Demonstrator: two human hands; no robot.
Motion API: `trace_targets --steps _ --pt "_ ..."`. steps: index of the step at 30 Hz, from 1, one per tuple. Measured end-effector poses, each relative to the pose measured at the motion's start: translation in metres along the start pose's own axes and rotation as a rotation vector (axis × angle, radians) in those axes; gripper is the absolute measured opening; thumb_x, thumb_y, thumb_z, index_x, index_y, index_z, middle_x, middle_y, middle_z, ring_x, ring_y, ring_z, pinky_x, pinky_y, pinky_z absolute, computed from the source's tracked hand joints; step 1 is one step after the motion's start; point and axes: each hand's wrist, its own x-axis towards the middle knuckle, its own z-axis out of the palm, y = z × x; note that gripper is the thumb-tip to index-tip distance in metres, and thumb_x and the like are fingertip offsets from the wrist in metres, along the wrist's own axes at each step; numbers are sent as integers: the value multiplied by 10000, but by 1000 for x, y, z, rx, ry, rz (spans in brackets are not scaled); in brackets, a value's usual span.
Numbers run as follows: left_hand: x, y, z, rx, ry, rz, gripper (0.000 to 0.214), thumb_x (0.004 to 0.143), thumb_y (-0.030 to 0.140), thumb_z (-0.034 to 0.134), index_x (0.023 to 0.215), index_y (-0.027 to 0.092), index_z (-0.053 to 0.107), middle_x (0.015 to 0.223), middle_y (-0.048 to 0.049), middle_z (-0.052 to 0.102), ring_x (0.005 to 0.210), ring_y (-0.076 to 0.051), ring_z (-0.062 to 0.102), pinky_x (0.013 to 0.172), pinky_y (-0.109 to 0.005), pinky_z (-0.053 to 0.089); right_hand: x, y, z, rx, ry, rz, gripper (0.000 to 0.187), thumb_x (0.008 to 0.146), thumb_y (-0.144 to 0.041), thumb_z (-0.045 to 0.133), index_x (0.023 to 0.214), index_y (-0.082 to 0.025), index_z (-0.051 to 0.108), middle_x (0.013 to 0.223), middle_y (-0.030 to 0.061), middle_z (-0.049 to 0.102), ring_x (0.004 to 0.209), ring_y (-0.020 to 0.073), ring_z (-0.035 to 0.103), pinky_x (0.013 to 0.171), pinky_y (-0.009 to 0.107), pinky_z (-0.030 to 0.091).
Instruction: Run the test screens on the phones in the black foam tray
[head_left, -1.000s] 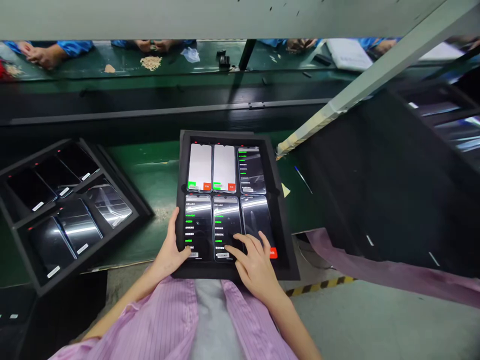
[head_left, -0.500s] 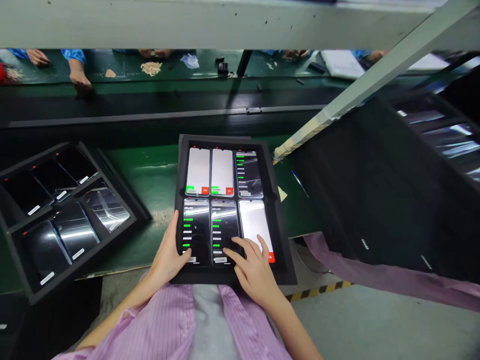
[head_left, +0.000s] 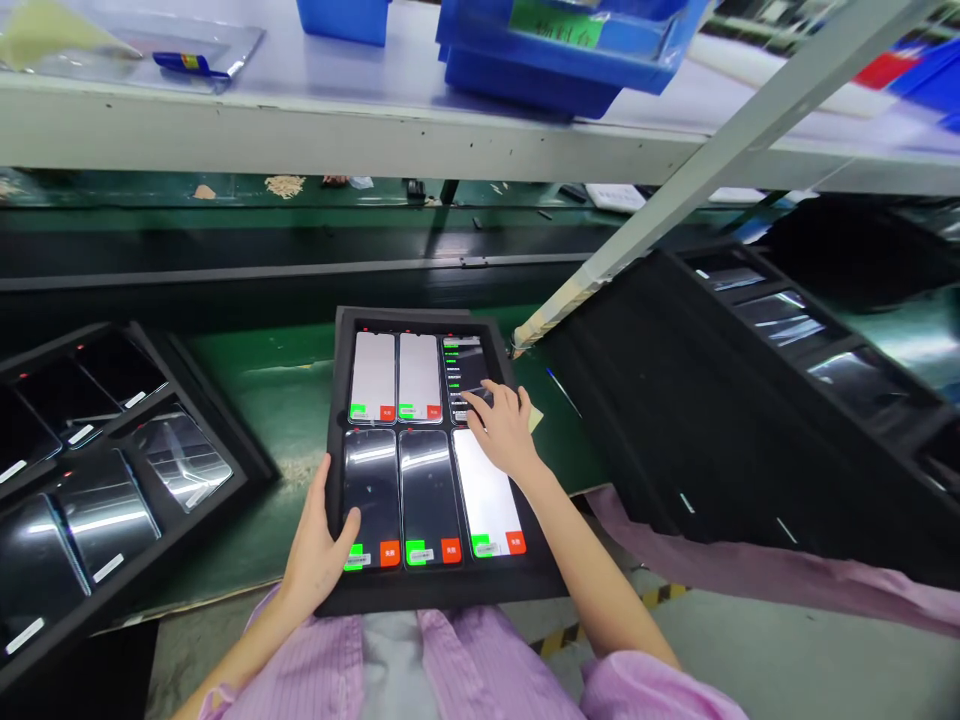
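A black foam tray [head_left: 442,592] lies before me with several smartphones in two rows. My left hand [head_left: 313,545] holds its left side, the thumb over the rim beside the lower left smartphone [head_left: 371,490]. My right hand [head_left: 504,428] is open, its fingers stretched over the upper right smartphone [head_left: 463,368], which shows a dark screen with green and white lines of text. The lower right smartphone [head_left: 487,490] has a white screen. The lower middle smartphone [head_left: 427,490] is dark with green and red boxes at its bottom. Two upper smartphones glow pale grey.
Another black tray [head_left: 247,455] of dark smartphones lies at left on the green table [head_left: 240,370]. At right a large black board or tray [head_left: 645,400] leans near a slanted post [head_left: 637,230]. Blue bins [head_left: 540,80] stand on the white shelf above; a pen [head_left: 564,392] lies right of my tray.
My right hand has moved up from the lower row to the upper right smartphone. The lower left and middle screens changed from text lists to dark with green and red boxes. The view has tilted up.
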Motion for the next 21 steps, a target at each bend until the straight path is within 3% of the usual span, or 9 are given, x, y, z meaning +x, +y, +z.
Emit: trace_targets --steps 14,17,21 --pt "-3 -5 -2 102 4 105 656 847 300 465 1427 230 167 1467 -111 278 1348 -249 261 1082 -453 271 -11 4 2 88 109 78 341 884 -244 302 1063 -218 591 1162 106 516 1117 239 445 1013 542 233" --pt "6 1 -5 305 9 209 549 854 346 453 1375 230 328 1486 -125 223 1338 -302 268 1046 -509 296 -11 3 2 77 105 56 330 881 -246 316 1030 -227 610 1147 102 524 1103 241 453 1014 549 223" --pt "41 23 -8 606 68 383 422 847 359 453 1232 212 545 1442 -140 324 1329 -376 249 1040 -586 224 -7 -8 -1 89 51 -21 332 888 -254 324 1041 -242 619 1168 95 526 1122 238 446 1034 553 191"
